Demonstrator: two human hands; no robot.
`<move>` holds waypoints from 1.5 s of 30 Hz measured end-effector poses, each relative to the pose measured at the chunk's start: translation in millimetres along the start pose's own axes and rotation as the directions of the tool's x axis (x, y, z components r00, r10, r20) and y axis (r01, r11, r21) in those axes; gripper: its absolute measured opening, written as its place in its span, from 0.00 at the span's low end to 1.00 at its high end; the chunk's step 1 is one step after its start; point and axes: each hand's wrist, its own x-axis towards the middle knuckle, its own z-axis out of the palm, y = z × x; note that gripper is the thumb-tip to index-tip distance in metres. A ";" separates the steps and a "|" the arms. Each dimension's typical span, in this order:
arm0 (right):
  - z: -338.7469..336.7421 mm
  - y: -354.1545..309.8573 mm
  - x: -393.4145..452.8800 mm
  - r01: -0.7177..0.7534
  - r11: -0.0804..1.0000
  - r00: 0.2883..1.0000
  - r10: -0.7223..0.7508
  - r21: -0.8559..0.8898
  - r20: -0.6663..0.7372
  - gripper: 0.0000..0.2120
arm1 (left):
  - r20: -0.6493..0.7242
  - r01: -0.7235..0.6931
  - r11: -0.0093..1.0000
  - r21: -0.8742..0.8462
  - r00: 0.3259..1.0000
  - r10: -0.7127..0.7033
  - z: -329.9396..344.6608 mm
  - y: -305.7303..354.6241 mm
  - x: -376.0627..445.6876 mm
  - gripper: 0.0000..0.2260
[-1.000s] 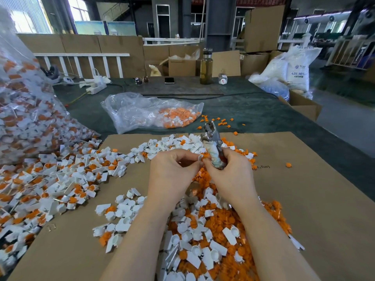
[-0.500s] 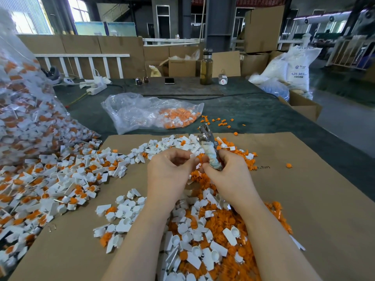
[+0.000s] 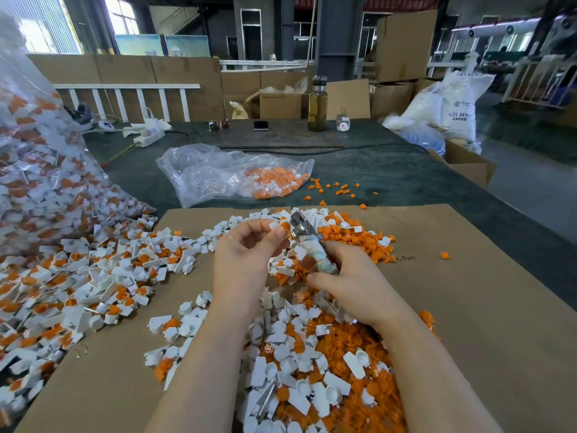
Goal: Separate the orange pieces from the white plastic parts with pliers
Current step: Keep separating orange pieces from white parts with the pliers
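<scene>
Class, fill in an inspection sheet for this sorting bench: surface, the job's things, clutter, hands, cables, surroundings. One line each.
Surface: brown cardboard sheet laid on a dark green table.
Job's things: pliers; a white part with orange insert held at the pliers' nose; unsorted pile at left; mixed separated pieces near the person.
Clutter: clear bag of orange pieces, big full bag, stray orange pieces, sunglasses, phone, bottle.
Hands: left hand pinches the part; right hand grips the pliers' handles.
Cables: black cable; white power strip.
Surroundings: cardboard boxes, white resin sacks.
</scene>
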 end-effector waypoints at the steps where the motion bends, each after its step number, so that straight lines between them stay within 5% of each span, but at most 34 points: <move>1: 0.2 -1.2 -0.4 0.006 1.000 1.000 -0.006 -0.009 0.015 0.07 | 0.005 -0.006 1.000 -0.006 1.000 0.006 -0.3 -0.3 0.5 0.04; 26: 8.8 1.6 1.1 0.074 0.989 0.997 -0.078 -0.125 -0.029 0.13 | 0.115 0.003 0.981 -0.195 0.993 0.019 -3.7 -4.3 4.0 0.06; 32: 11.6 2.6 1.4 0.077 0.975 0.994 -0.090 -0.209 -0.054 0.08 | 0.096 0.128 0.965 -0.229 0.989 -0.109 -8.4 -0.8 5.4 0.06; 37: 10.9 5.9 2.0 0.002 0.963 0.979 -0.057 -0.271 -0.194 0.01 | -0.088 0.314 0.790 -0.526 0.904 -0.418 -29.2 5.8 11.0 0.10; 45: 6.4 12.1 4.3 -0.156 0.947 0.912 0.029 -0.281 -0.409 0.11 | -0.257 -0.039 0.352 -0.935 0.756 -0.602 -70.7 9.4 24.1 0.08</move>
